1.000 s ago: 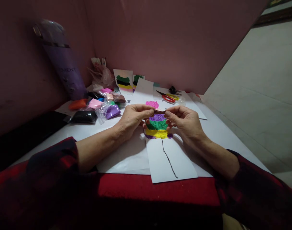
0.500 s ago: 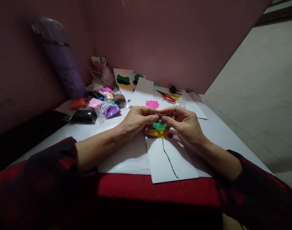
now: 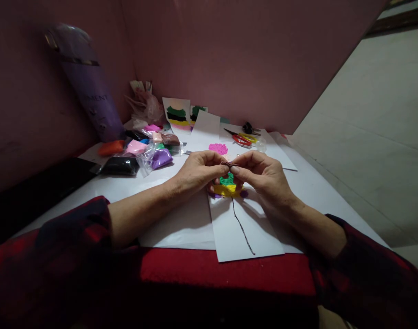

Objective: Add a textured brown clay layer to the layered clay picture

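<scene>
Between the fingertips of my left hand (image 3: 205, 170) and my right hand (image 3: 260, 173) is a small piece of brown modelling clay (image 3: 229, 164). Both hands pinch it, thumbs toward me, just above the white paper sheet (image 3: 236, 233). On that sheet lie pressed bands of green clay (image 3: 227, 179) and yellow clay (image 3: 224, 190), with purple clay (image 3: 243, 194) at the lower corner. A thin dark wavy line (image 3: 241, 226) runs down the sheet from the yellow band. Past my fingers shows a textured pink clay patch (image 3: 218, 149). My fingers partly hide the green and yellow bands.
To the left lie bagged clay packs, including black (image 3: 120, 166), purple (image 3: 161, 158) and orange (image 3: 111, 148). A tall purple bottle (image 3: 92, 91) stands behind them. Red-handled scissors (image 3: 241, 140) and a yellow-handled tool (image 3: 247, 137) lie at the back. Painted cards (image 3: 176, 114) lean on the wall.
The brown clay looks slightly bent and shifted between my fingertips. My fingers have moved only a little; everything else stays put.
</scene>
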Available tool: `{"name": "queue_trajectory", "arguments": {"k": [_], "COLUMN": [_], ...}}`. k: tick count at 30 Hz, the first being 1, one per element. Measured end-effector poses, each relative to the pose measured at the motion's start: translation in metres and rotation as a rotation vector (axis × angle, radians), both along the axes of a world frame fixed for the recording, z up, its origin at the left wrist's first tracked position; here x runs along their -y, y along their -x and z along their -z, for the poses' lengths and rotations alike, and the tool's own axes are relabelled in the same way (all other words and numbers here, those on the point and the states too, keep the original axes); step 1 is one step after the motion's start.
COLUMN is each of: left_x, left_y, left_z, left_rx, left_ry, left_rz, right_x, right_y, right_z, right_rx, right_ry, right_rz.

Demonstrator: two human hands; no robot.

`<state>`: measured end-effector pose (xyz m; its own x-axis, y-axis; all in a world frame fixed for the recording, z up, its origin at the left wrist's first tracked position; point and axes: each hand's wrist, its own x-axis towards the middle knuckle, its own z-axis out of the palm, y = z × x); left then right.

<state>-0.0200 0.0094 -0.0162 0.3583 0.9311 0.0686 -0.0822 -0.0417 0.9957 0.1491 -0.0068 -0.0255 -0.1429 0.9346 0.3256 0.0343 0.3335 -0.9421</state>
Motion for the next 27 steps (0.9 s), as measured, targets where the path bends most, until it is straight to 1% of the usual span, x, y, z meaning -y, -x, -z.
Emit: {"name": "queue_trajectory", "arguments": {"k": [5, 7, 9, 11, 16, 18, 20, 23, 27], "left_x": [-0.004, -0.007, -0.008, -0.008, -0.006, -0.005, -0.005, -0.005, -0.005], "left_y": [0.002, 0.004, 0.005, 0.005, 0.004, 0.003, 0.002, 0.001, 0.000], "left_z": [0.003, 0.006, 0.007, 0.008, 0.007, 0.007, 0.007, 0.005, 0.004], "left_rx": [0.080, 0.119, 0.137, 0.141, 0.115, 0.105, 0.096, 0.056, 0.012], "left_ry": [0.019, 0.042, 0.065, 0.068, 0.052, 0.046, 0.035, 0.017, 0.025], "left_rz": [-0.103, -0.119, -0.110, -0.079, 0.017, 0.024, 0.003, -0.033, 0.002], "right_x": [-0.005, -0.009, -0.011, -0.012, -0.007, -0.004, -0.001, -0.001, -0.004], "right_y": [-0.003, -0.004, -0.005, -0.004, -0.003, -0.002, -0.001, 0.000, 0.000], "right_z": [0.001, 0.002, 0.002, 0.003, 0.003, 0.003, 0.002, 0.002, 0.004], "right_rx": [-0.108, -0.157, -0.177, -0.175, -0.177, -0.173, -0.152, -0.098, -0.049], "right_ry": [0.045, 0.085, 0.111, 0.116, 0.113, 0.126, 0.122, 0.070, 0.055], "right_rz": [0.114, 0.160, 0.175, 0.147, 0.025, -0.027, -0.060, -0.060, -0.054]}}
